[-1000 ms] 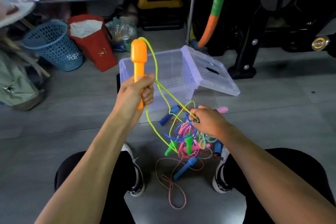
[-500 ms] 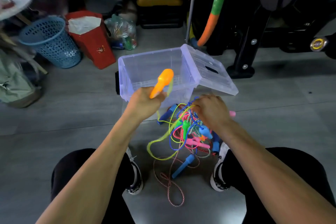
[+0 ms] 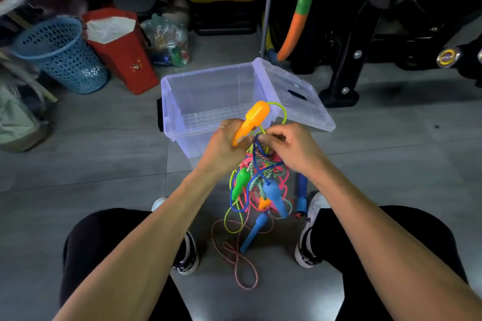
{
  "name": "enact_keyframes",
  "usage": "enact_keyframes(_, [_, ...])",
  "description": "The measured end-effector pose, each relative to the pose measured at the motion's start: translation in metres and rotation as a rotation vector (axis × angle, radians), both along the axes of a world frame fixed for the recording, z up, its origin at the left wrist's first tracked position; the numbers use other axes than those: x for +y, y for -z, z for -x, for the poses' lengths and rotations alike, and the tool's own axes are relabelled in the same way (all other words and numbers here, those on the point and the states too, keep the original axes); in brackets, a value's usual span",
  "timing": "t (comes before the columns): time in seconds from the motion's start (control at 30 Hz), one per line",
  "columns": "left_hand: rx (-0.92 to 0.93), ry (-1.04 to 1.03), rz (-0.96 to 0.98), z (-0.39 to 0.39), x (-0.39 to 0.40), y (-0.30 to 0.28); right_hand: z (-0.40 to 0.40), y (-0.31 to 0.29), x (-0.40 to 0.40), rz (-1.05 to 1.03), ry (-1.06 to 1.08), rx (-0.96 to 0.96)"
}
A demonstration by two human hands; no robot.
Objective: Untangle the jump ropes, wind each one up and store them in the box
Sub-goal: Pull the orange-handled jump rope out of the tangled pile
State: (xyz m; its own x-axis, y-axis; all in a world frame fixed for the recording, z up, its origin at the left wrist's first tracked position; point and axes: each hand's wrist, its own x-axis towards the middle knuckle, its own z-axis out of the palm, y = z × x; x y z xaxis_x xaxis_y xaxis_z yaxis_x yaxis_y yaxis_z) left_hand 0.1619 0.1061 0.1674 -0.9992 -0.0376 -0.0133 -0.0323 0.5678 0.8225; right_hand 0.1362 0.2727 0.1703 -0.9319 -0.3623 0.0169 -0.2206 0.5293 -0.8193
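My left hand (image 3: 224,144) grips an orange jump-rope handle (image 3: 251,120) with a yellow-green cord looping off its top. My right hand (image 3: 289,147) pinches a blue cord at the top of a tangled bundle of ropes (image 3: 260,185) and holds the bundle lifted between my knees. Green (image 3: 240,182), blue (image 3: 275,197) and small orange handles dangle in the knot. A red-white braided rope (image 3: 234,255) and another blue handle (image 3: 253,233) trail on the floor. The clear plastic box (image 3: 208,101) stands open just beyond my hands, its lid (image 3: 294,94) leaning off the right side.
A blue mesh basket (image 3: 60,55), a red paper bag (image 3: 122,47) and a clear bag of items (image 3: 167,39) stand at the back left. Black exercise equipment (image 3: 365,34) and a green-orange foam tube (image 3: 300,8) fill the back right. My shoes flank the ropes on the grey floor.
My left hand came down with the orange handle and moved right to meet my right hand. My right hand rose, lifting the tangled bundle off the floor.
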Motion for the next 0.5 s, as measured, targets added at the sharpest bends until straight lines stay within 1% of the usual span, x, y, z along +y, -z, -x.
enact_keyframes(0.1, [-0.035,0.052,-0.019,-0.002,-0.001,-0.002,0.001,-0.002,0.004,0.007,-0.06,-0.019])
enact_keyframes(0.23, [0.017,0.076,-0.066,-0.002,-0.001,-0.006,0.001,-0.002,0.006,-0.01,-0.105,-0.008])
enact_keyframes(0.33, [-0.047,0.039,-0.086,0.0,-0.002,-0.011,0.0,-0.002,0.006,-0.031,-0.111,0.001])
enact_keyframes(0.43, [-0.178,0.012,-0.269,-0.003,-0.001,-0.018,0.001,0.0,0.008,-0.072,-0.101,-0.04])
enact_keyframes(0.5, [-0.228,0.013,-0.408,-0.007,0.001,-0.027,0.001,0.005,0.01,-0.134,-0.111,-0.051])
